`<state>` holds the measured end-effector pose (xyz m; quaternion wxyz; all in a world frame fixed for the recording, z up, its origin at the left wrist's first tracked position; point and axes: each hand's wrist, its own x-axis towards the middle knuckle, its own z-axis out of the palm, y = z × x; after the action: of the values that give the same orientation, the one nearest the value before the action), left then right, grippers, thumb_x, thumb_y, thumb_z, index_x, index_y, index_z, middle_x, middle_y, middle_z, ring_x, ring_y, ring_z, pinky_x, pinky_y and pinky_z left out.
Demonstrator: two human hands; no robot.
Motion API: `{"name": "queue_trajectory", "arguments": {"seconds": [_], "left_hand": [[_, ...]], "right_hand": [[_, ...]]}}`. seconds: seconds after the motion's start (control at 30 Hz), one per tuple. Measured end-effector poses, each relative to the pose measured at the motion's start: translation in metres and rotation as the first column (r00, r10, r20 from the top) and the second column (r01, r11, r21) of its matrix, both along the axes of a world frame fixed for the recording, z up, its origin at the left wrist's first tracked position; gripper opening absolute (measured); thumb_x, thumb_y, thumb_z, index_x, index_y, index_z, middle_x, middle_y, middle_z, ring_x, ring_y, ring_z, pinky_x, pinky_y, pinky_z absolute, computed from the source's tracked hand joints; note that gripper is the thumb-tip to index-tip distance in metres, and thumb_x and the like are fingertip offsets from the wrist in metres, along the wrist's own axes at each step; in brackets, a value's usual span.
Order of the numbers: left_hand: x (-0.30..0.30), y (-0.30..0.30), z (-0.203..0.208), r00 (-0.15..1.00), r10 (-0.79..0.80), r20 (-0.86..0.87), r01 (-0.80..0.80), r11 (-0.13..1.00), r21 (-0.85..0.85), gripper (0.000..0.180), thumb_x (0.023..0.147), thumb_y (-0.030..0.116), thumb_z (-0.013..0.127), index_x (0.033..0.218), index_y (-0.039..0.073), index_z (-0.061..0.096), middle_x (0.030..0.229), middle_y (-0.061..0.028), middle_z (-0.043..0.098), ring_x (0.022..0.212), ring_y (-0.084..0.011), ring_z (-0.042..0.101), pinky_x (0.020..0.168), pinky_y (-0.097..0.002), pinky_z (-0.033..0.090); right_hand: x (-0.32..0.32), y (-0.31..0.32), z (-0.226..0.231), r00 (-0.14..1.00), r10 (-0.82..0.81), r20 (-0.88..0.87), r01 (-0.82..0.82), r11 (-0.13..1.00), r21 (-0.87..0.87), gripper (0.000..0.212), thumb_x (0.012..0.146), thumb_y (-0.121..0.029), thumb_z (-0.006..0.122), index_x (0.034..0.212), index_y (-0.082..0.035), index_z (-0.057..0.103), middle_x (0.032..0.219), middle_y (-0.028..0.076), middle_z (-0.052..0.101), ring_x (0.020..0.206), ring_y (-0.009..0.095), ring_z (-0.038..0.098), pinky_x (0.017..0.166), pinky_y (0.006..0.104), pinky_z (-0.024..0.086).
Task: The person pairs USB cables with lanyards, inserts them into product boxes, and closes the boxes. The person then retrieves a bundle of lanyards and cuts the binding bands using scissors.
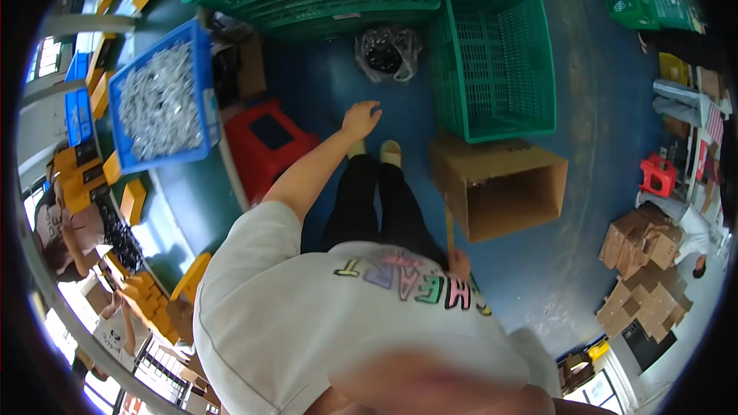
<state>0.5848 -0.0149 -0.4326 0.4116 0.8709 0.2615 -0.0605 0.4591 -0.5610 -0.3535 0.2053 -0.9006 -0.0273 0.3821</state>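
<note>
To your left, a blue crate (pixel 203 61) is heaped with clear, glossy pieces. Your left hand (pixel 360 117) hangs above the floor, fingers loosely spread, near a see-through plastic bag (pixel 407 60) of dark items. By your right hand (pixel 459 263) is a thin, straight yellow strip (pixel 450 229); I cannot tell whether your fingers pinch it. Its long axis points away from you, alongside an open brown carton (pixel 496 160); a green lattice basket (pixel 446 77) stands beyond.
</note>
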Motion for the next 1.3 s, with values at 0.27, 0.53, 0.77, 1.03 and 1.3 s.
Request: {"name": "queue_trajectory", "arguments": {"seconds": [0.27, 0.53, 0.77, 1.03, 1.3], "left_hand": [[0.135, 0.075, -0.264, 0.946, 0.083, -0.312, -0.072, 0.996, 0.046, 0.048, 0.087, 0.037, 0.063, 0.123, 0.005, 0.061, 0.117, -0.0198, 0.065, 0.107, -0.0367, 0.062, 0.092, -0.0454, 0.05], [0.212, 0.042, -0.364, 0.796, 0.586, -0.155, -0.536, 0.8, 0.269, 0.052, 0.08, 0.034, 0.076, 0.116, 0.002, 0.056, 0.117, -0.0173, 0.06, 0.108, -0.037, 0.061, 0.091, -0.0464, 0.05], [0.215, 0.082, -0.362, 0.833, 0.491, 0.256, -0.552, 0.712, 0.433, 0.048, 0.075, 0.025, 0.079, 0.114, 0.008, 0.056, 0.121, -0.0133, 0.056, 0.111, -0.0369, 0.055, 0.09, -0.0465, 0.046], [0.214, 0.096, -0.339, 0.883, -0.205, -0.422, 0.447, 0.641, 0.624, 0.041, 0.078, 0.034, 0.073, 0.113, 0.015, 0.064, 0.115, -0.0076, 0.059, 0.116, -0.0277, 0.051, 0.096, -0.0456, 0.038], [0.218, 0.105, -0.301, 0.996, -0.025, -0.081, 0.062, 0.871, 0.488, 0.021, 0.088, 0.023, 0.061, 0.105, 0.01, 0.061, 0.087, -0.0157, 0.069, 0.079, -0.0377, 0.068, 0.068, -0.048, 0.052]], "right_hand": [[-0.077, -0.019, -0.072, 0.892, -0.297, -0.341, 0.19, 0.93, -0.315, 0.029, 0.093, -0.029, 0.058, 0.104, -0.004, 0.068, 0.089, 0.02, 0.069, 0.084, 0.039, 0.067, 0.075, 0.0442, 0.052], [-0.066, -0.01, -0.138, 0.823, -0.445, -0.352, 0.275, 0.856, -0.438, 0.03, 0.092, -0.029, 0.058, 0.105, -0.004, 0.068, 0.088, 0.02, 0.069, 0.084, 0.039, 0.067, 0.074, 0.0446, 0.053], [-0.058, -0.008, -0.162, 0.803, -0.456, -0.383, 0.279, 0.856, -0.434, 0.03, 0.092, -0.029, 0.058, 0.106, -0.005, 0.068, 0.088, 0.02, 0.069, 0.083, 0.039, 0.067, 0.074, 0.0449, 0.053], [-0.057, -0.005, -0.156, 0.79, -0.482, -0.38, 0.309, 0.847, -0.433, 0.03, 0.091, -0.03, 0.058, 0.106, -0.005, 0.068, 0.088, 0.02, 0.069, 0.083, 0.039, 0.067, 0.074, 0.0452, 0.053], [-0.061, -0.002, -0.136, 0.794, -0.478, -0.375, 0.332, 0.858, -0.391, 0.031, 0.091, -0.03, 0.058, 0.107, -0.006, 0.069, 0.087, 0.02, 0.068, 0.082, 0.04, 0.067, 0.074, 0.0455, 0.053]]}}
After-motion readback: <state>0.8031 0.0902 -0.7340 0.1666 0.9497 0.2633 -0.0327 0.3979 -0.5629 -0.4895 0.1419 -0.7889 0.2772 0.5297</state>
